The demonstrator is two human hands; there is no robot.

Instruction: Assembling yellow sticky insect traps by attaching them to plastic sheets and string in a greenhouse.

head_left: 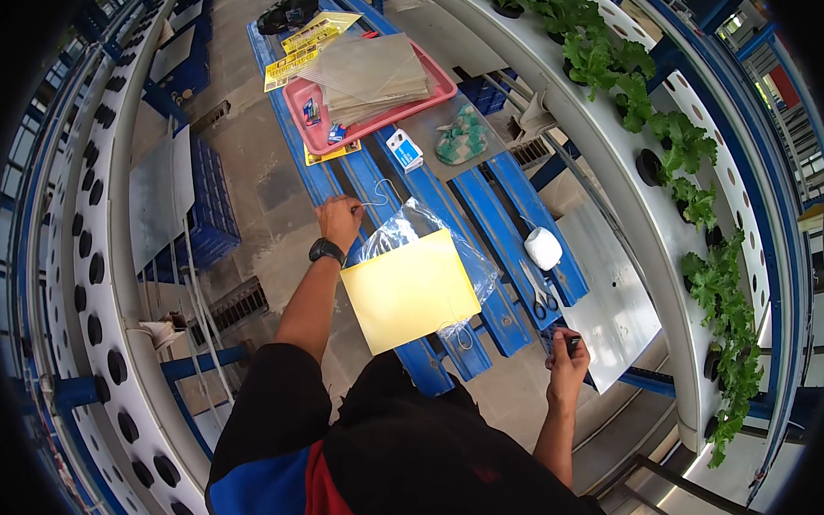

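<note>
Yellow sheet (411, 289), long axis crosswise, lies bodyward and right of the nearer left grip (341, 221) — pinching white string (375, 204); right grip (568, 365) clasps a small dark item (573, 345).

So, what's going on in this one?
A person stands at a blue bench. The left hand seems to pinch a white string; the right hand holds a small dark thing, too unclear to name. A yellow sheet lies over clear plastic, with scissors and a white ball to the right.
</note>
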